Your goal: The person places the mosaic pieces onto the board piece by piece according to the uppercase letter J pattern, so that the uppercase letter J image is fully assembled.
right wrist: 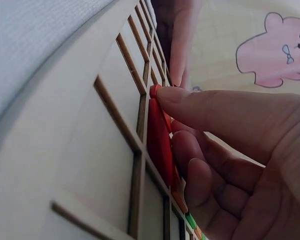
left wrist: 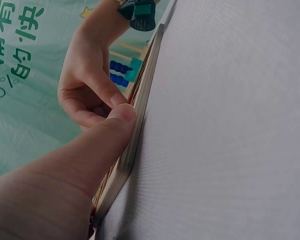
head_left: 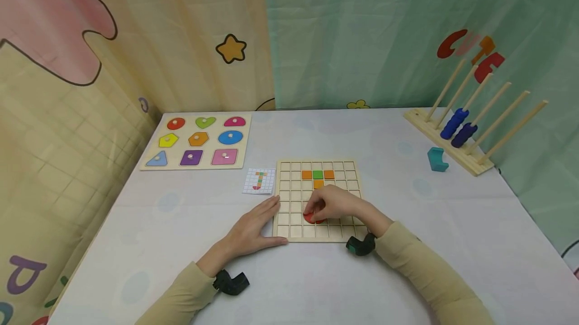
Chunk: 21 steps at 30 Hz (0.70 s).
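Observation:
A wooden grid board lies flat on the table. My right hand is over its lower middle, pinching a red piece between thumb and fingers at the grid. Another red piece sits in a cell right beside it. Farther up the board are a green square and several orange squares, the lowest partly covered by my right hand. My left hand rests at the board's left edge, fingers extended and thumb along the near corner. Left of the board lies a small pattern card with a coloured hook shape.
At the back left lies a shape puzzle board with knobbed pieces. A wooden peg stand with blue beads stands at the back right. In front of it is a teal curved block. Curtains hang behind the table.

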Tool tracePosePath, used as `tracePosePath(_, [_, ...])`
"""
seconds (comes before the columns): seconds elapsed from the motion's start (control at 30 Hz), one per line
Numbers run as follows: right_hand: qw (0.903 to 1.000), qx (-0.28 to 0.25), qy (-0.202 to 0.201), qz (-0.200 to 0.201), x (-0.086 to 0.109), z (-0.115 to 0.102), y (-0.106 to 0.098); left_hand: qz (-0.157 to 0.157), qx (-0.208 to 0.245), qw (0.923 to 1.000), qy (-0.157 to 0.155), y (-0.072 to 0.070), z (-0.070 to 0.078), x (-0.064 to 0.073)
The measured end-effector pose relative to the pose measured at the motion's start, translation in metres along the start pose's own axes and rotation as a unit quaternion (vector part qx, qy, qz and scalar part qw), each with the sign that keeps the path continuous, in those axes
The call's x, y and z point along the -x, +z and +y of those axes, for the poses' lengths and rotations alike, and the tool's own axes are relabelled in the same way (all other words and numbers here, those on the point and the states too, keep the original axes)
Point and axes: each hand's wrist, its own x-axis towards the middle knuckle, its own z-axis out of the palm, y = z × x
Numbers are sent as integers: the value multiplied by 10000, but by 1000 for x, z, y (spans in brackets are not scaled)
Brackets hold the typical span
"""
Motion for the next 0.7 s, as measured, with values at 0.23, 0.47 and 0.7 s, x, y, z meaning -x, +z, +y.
tracePosePath(0.23, [9998,12,87,170,6,0,3,-3,-46,10000,18,1,-1,0])
tracePosePath(0.47, [9991,-50,166,392,12,-1,6,-18,-20,10000,-4,1,-1,0])
tracePosePath(0.7, [9983,-188,100,537,18,2,5,-63,0,10000,-58,0,-1,-1])
